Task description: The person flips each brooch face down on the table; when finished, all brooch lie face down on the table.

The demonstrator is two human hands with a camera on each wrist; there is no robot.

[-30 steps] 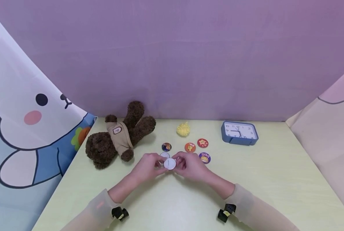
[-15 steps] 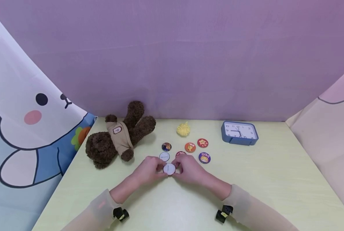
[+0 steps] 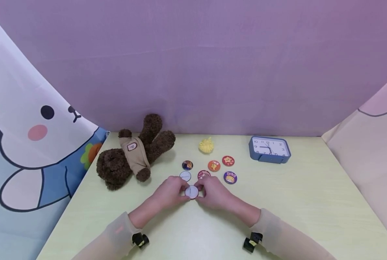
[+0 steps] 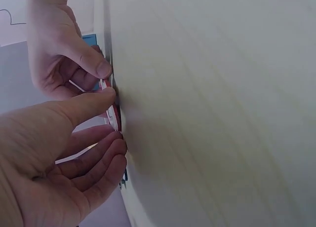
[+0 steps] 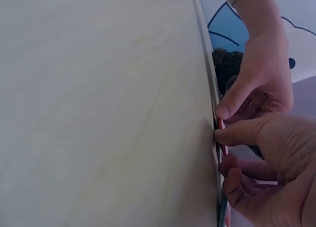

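Landmark: yellow ball (image 3: pixel 206 145), resting on the pale surface (image 3: pixel 310 195); left and right below are the person's own.
Held badge (image 3: pixel 191 192): round, white face up with a thin line on it, red at the rim in both wrist views; directly nearer the person than the yellow ball, slightly left of it. Contact with the surface cannot be determined.
Left grip (image 3: pixel 171 191): thumb and fingers pinching the left edge of the held badge.
Right grip (image 3: pixel 214 192): thumb and fingers pinching the right edge of the same badge.
White badge (image 3: pixel 185 176): nearer the person than the yellow ball and to its left, lying just beyond the held badge.
Dark badge (image 3: pixel 187 165): near side of the yellow ball, to its left.
Crimson badge (image 3: pixel 203 174): near side of the yellow ball, partly hidden by the right grip.
Orange badge (image 3: pixel 214 165): near side, slightly right of the yellow ball.
Red badge (image 3: pixel 228 161): near side, further right.
Purple badge (image 3: pixel 230 177): right of the yellow ball, nearer the person than the red badge.
Plush bear (image 3: pixel 137 153): brown, beige top, lying well left of the yellow ball.
Clock (image 3: pixel 269 150): blue case, well right of the yellow ball.
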